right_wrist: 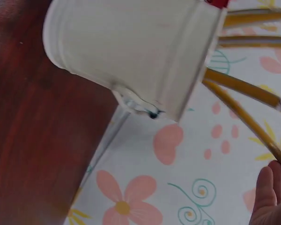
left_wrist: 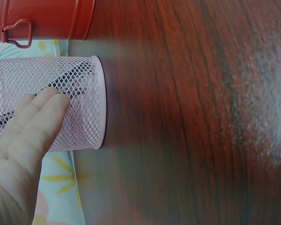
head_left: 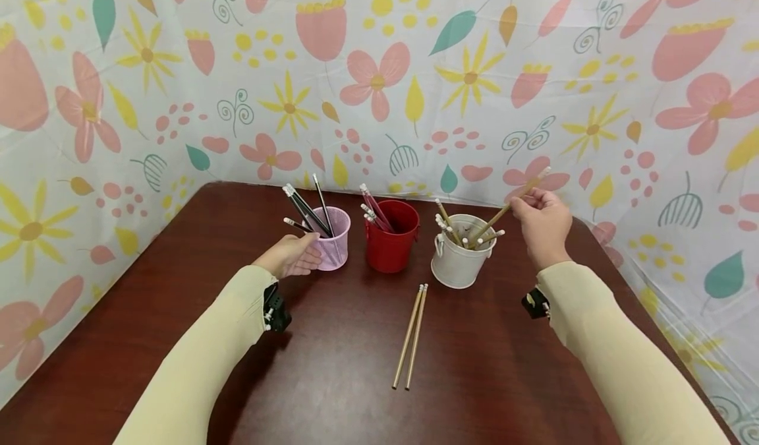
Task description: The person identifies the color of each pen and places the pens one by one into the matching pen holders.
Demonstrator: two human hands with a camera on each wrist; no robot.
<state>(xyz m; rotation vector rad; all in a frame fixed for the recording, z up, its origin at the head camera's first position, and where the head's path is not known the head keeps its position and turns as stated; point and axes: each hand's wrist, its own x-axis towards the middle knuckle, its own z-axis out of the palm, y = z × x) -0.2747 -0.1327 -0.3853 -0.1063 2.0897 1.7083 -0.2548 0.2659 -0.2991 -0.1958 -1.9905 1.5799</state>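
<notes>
My right hand pinches a gold pencil near its eraser end. The pencil slants down, its lower end inside the white bucket among several other gold pencils. In the right wrist view, the fingertips meet that pencil outside the bucket's rim. To the left, my left hand has its fingers extended along the side of a pink mesh pencil cup. Several black pencils with white erasers lean in this cup. Two more gold pencils lie side by side on the table.
Between the cup and the white bucket stands a red bucket with several dark pink pencils. Everything is on a dark brown wooden table. A floral curtain hangs right behind its back edge.
</notes>
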